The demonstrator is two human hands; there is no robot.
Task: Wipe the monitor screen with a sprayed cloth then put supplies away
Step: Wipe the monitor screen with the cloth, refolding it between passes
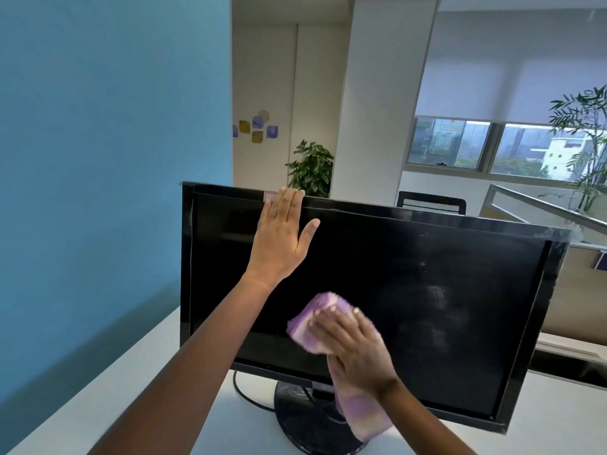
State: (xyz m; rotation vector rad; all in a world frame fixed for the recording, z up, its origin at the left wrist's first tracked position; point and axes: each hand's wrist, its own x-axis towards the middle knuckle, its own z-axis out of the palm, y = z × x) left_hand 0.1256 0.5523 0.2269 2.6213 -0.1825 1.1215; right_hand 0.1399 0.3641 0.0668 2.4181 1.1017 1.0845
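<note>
The wiping step is in hand. The monitor (427,290) stands on a white desk (138,372), its dark screen facing the person, with a blue wall (98,142) off at nine o'clock. The left hand (282,238) lies flat and spread at the screen's eleven o'clock, fingertips hooked over the top bezel, apparently bracing it. The right hand (351,343) presses a purple cloth (315,320) against the glass at about seven o'clock, fingers splayed over it, the loose end hanging toward the stand (302,418). Faint smears show toward three o'clock, so the next move probably calls for steady strokes that way. No spray bottle is in view.
</note>
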